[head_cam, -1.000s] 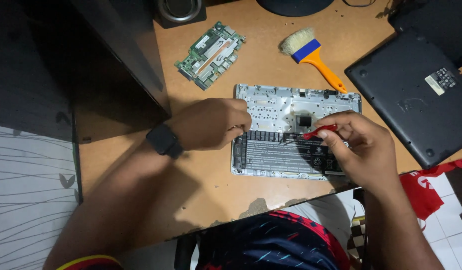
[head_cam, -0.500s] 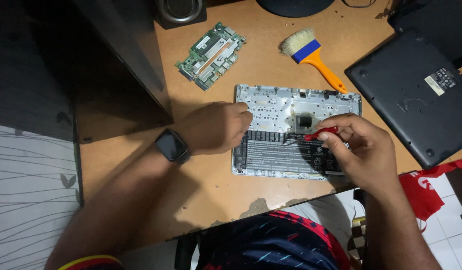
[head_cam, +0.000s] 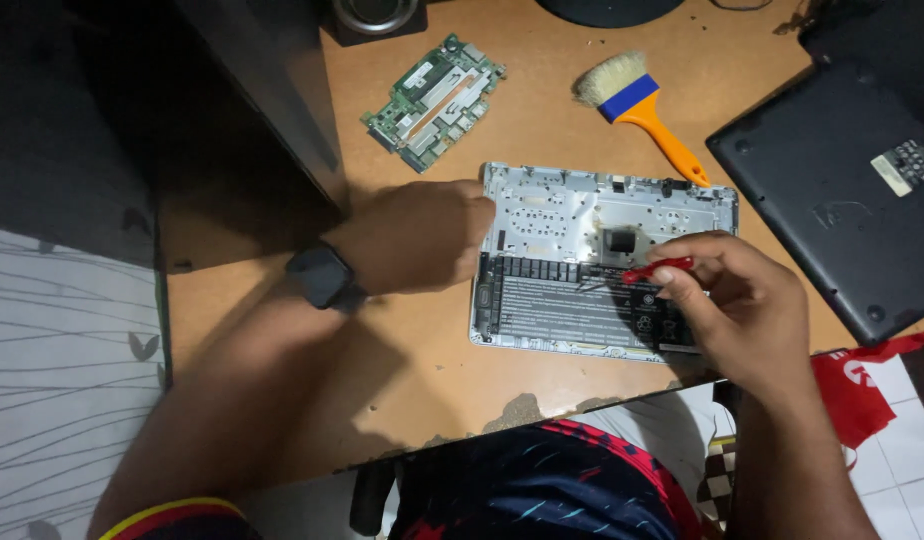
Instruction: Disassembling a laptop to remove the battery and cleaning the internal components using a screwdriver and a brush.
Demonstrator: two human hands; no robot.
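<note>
A person bends over a wooden desk [head_cam: 542,130], seen from above. At far left, a dark cabinet side [head_cam: 272,90] stands along the desk's edge. The left hand [head_cam: 412,245], a black watch [head_cam: 324,277] on its wrist, rests loosely curled against the left edge of an opened laptop base [head_cam: 582,210], steadying it; it grasps nothing. A green circuit board [head_cam: 434,100] lies above it, near the desk's back. The laptop base lies at centre near the front edge, its black battery [head_cam: 562,305] exposed. The right hand [head_cam: 747,310] pinches a red-handled screwdriver [head_cam: 657,268] between thumb and fingertips, the tip over the battery's upper edge. An orange-handled brush [head_cam: 647,110] lies behind. A black laptop cover [head_cam: 832,190] lies at far right.
</note>
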